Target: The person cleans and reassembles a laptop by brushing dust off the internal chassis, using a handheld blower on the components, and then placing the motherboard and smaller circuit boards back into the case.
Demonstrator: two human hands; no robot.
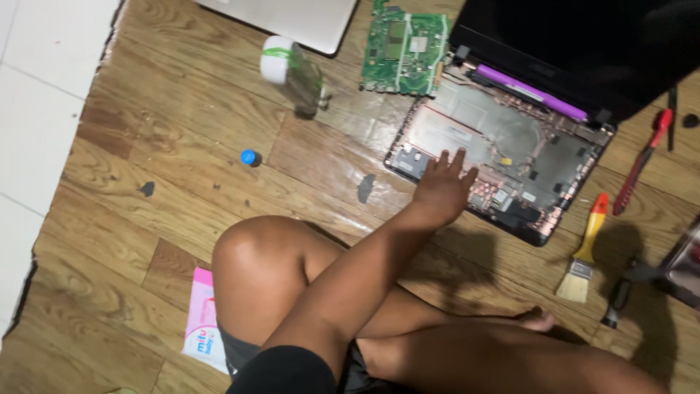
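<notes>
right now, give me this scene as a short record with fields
setting: person sitting cross-legged on a wood-pattern floor
left hand: open, resting on the near edge of the opened laptop base
right hand: not in view
behind the base: green circuit board
right of the base: paintbrush, red-handled tool
left side: clear bottle lying down, blue cap, pink packet by the knee

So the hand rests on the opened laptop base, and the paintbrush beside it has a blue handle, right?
Not quite. The head view shows the paintbrush has an orange and yellow handle, not blue. The rest holds: the left hand rests on the opened laptop base, with the brush lying beside it on the wooden floor.
</notes>
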